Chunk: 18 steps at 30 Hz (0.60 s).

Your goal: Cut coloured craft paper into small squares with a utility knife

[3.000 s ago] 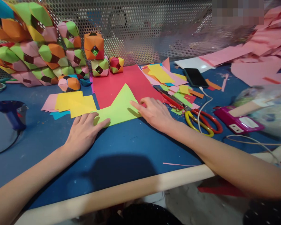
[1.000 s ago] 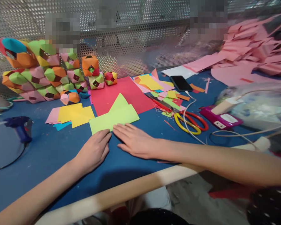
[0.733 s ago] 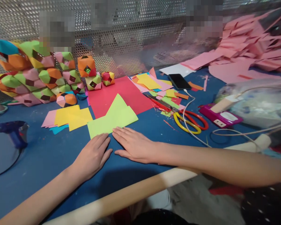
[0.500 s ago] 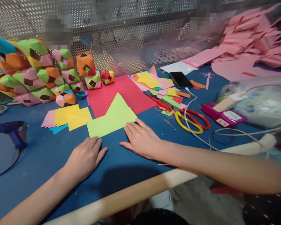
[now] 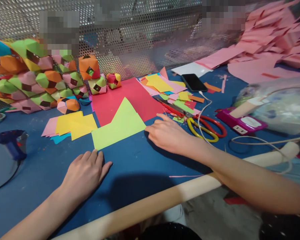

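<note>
A folded light-green paper (image 5: 120, 126) lies flat on the blue table (image 5: 130, 166), partly over a red sheet (image 5: 125, 96). My left hand (image 5: 83, 173) rests palm down with fingertips at the paper's near left corner. My right hand (image 5: 168, 133) lies at the paper's right corner, fingers loosely curled, index finger pointing toward the scissors. Neither hand holds anything.
Red and yellow scissors (image 5: 205, 126) lie right of my right hand. Yellow and pink squares (image 5: 72, 123) sit at left. Folded paper balls (image 5: 40, 80) stack against the mesh wall. A phone (image 5: 193, 82), a pink power strip (image 5: 242, 121), a blue glue gun (image 5: 8, 143) and pink paper piles (image 5: 265, 46) surround.
Both hands slid apart along the green paper's near edge: the left toward its left corner, the right to its right corner. The paper stayed flat.
</note>
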Motion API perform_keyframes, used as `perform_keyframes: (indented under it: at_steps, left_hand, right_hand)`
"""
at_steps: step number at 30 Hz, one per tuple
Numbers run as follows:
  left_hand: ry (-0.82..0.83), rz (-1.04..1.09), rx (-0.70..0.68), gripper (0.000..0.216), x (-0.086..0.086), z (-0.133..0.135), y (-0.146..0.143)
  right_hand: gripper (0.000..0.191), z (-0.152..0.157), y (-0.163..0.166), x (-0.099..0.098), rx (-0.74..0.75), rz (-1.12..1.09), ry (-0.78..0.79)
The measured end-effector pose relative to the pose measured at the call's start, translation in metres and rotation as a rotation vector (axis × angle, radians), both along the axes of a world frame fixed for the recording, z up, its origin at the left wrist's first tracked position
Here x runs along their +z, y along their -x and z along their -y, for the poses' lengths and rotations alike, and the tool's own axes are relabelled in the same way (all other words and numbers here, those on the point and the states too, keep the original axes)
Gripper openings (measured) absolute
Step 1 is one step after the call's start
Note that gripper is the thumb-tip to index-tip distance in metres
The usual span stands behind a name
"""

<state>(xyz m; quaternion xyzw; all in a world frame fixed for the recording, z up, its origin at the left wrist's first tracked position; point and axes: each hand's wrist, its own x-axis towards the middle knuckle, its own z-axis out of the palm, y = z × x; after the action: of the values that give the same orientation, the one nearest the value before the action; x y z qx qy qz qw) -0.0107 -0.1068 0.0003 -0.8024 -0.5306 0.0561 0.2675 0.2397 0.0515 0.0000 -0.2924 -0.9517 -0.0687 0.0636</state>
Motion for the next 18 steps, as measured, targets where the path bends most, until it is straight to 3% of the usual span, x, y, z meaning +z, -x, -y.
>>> perform_keyframes:
  at_steps: [6, 12, 18]
  left_hand:
    - [0.026, 0.086, 0.061, 0.041, 0.008, -0.003, 0.009]
    - [-0.07, 0.333, 0.154, 0.036, 0.012, -0.015, 0.028]
    - [-0.071, 0.681, 0.245, 0.045, -0.002, -0.031, 0.043]
  right_hand:
    - [0.03, -0.022, -0.007, -0.001, -0.123, -0.241, 0.323]
    - [0.028, -0.018, -0.006, 0.005, -0.118, -0.532, 0.789]
    - [0.026, -0.026, -0.006, 0.001, -0.159, -0.745, 0.716]
